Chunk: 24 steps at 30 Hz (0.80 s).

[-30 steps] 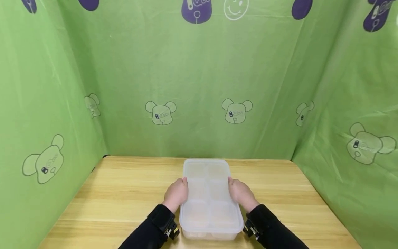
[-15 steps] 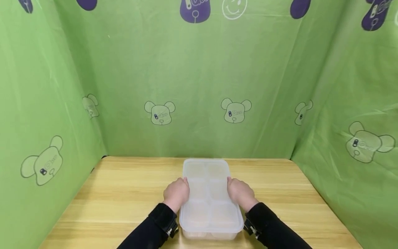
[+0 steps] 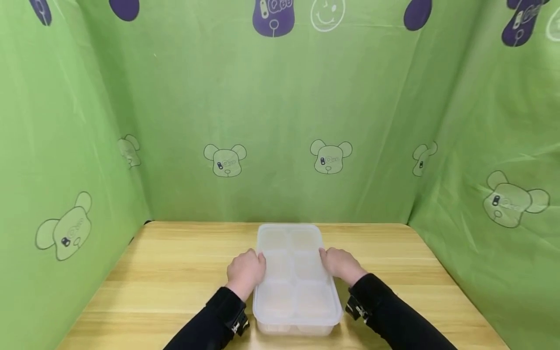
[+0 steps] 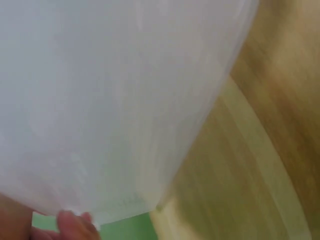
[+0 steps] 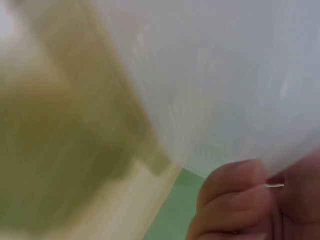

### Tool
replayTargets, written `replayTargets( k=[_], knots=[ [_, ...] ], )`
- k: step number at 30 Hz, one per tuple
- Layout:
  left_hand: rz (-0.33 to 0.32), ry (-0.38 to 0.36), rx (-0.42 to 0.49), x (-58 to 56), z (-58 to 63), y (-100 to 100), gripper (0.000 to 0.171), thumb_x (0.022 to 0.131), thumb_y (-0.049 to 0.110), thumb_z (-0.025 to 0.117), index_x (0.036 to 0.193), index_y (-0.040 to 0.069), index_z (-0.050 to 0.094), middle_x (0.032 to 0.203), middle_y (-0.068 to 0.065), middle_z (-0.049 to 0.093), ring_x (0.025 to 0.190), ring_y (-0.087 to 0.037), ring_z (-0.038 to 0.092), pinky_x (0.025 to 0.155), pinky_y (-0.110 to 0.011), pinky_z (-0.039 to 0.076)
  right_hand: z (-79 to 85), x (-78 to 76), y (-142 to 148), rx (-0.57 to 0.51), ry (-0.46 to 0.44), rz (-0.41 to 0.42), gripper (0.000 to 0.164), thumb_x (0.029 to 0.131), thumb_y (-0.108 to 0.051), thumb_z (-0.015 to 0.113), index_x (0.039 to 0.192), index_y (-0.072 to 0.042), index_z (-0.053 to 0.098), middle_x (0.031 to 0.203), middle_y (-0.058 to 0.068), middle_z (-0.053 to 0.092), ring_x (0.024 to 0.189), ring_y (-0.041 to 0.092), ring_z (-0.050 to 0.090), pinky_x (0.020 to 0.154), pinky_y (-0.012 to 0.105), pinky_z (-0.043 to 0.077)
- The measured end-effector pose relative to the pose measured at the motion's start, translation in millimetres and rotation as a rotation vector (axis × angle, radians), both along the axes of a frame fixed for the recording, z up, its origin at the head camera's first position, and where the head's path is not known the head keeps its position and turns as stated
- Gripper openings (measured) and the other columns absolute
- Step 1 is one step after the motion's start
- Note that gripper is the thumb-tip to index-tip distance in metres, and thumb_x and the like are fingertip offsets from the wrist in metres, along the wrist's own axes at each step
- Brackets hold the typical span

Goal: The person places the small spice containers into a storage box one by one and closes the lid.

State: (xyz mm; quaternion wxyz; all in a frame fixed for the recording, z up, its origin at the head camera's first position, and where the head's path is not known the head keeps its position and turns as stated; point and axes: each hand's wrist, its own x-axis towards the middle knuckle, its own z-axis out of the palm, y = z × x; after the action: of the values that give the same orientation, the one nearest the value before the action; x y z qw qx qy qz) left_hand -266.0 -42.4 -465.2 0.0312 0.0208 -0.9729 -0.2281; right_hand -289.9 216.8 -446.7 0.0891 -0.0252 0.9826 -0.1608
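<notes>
A translucent white storage box [image 3: 297,291] with a lid and several compartments lies lengthwise in front of me, at the middle of the table. My left hand [image 3: 246,272] grips its left long side, thumb on the lid's edge. On the opposite side my right hand [image 3: 343,266] grips the edge in the same way. The right wrist view shows curled fingertips [image 5: 240,197] against the pale box wall [image 5: 215,75]. In the left wrist view the box wall [image 4: 110,100] fills much of the picture, with a few fingertips [image 4: 75,227] low at its edge. What the compartments contain is unclear.
The wood-grain table [image 3: 175,272] extends to both sides of the box. A green cloth [image 3: 280,107] printed with bear heads rises behind the table and along its left and right sides. Black sleeves [image 3: 210,321] cover both forearms.
My right wrist and forearm have swung slightly outward to the right, while its thumb stays at the box edge. The left hand has shifted a little left. The box stays nearly in place.
</notes>
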Motion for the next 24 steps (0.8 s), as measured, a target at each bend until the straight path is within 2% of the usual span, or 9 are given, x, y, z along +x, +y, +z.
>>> replayTargets(
  k=[3,6,10,12,17,21,24],
  knots=[
    [-0.015,0.004,-0.029,13.4,2.5,-3,0.039,0.102,0.034,0.048,0.105,-0.001,0.065,0.081,-0.016,0.064,0.071,-0.033,0.064,0.056,-0.045,0.050,5.2,-4.1,1,-0.003,-0.004,0.022,0.049,0.107,-0.032,0.039,0.112,0.010,0.062,0.094,0.019,0.065,0.078,0.030,0.063,0.072,0.044,0.052],
    [-0.043,-0.007,-0.046,30.7,6.4,-6,0.037,0.102,0.032,0.051,0.102,-0.002,0.064,0.077,-0.014,0.062,0.069,-0.032,0.063,0.055,-0.044,0.050,12.5,-10.4,2,-0.002,0.015,0.041,0.041,0.105,-0.033,0.048,0.093,0.003,0.062,0.076,0.011,0.058,0.061,0.023,0.056,0.063,0.039,0.048],
    [-0.086,-0.040,-0.046,55.2,13.4,-10,0.035,0.101,0.032,0.052,0.097,-0.001,0.063,0.073,-0.011,0.059,0.065,-0.028,0.060,0.055,-0.044,0.050,23.8,-21.4,3,0.005,0.053,0.049,0.036,0.101,-0.032,0.057,0.078,-0.005,0.054,0.068,0.007,0.054,0.056,0.021,0.053,0.061,0.037,0.045],
    [-0.107,-0.035,-0.050,68.0,16.6,-12,0.035,0.100,0.032,0.052,0.091,0.000,0.063,0.071,-0.010,0.057,0.064,-0.027,0.059,0.055,-0.045,0.049,28.2,-26.9,4,0.014,0.068,0.043,0.033,0.099,-0.031,0.061,0.080,-0.005,0.054,0.071,0.007,0.055,0.059,0.021,0.054,0.061,0.037,0.046],
    [-0.164,-0.004,-0.062,95.7,20.5,-16,0.038,0.100,0.033,0.052,0.081,0.002,0.061,0.066,-0.008,0.054,0.060,-0.027,0.058,0.051,-0.045,0.048,31.1,-39.2,5,0.026,0.114,0.028,0.028,0.096,-0.027,0.065,0.096,0.000,0.058,0.086,0.010,0.062,0.075,0.027,0.059,0.069,0.045,0.051],
    [-0.187,0.017,-0.063,109.7,19.0,-19,0.041,0.100,0.035,0.051,0.076,0.004,0.060,0.065,-0.007,0.055,0.060,-0.029,0.060,0.049,-0.045,0.047,26.3,-49.9,6,0.008,0.146,0.028,0.030,0.096,-0.023,0.066,0.109,0.003,0.060,0.102,0.016,0.066,0.090,0.032,0.063,0.079,0.049,0.052],
    [-0.176,0.029,-0.068,116.3,17.5,-17,0.042,0.100,0.036,0.052,0.076,0.003,0.061,0.066,-0.009,0.058,0.062,-0.032,0.062,0.049,-0.047,0.047,22.4,-58.9,7,-0.016,0.163,0.046,0.034,0.095,-0.020,0.066,0.118,0.005,0.060,0.110,0.018,0.066,0.098,0.034,0.064,0.087,0.050,0.051]
  ],
)
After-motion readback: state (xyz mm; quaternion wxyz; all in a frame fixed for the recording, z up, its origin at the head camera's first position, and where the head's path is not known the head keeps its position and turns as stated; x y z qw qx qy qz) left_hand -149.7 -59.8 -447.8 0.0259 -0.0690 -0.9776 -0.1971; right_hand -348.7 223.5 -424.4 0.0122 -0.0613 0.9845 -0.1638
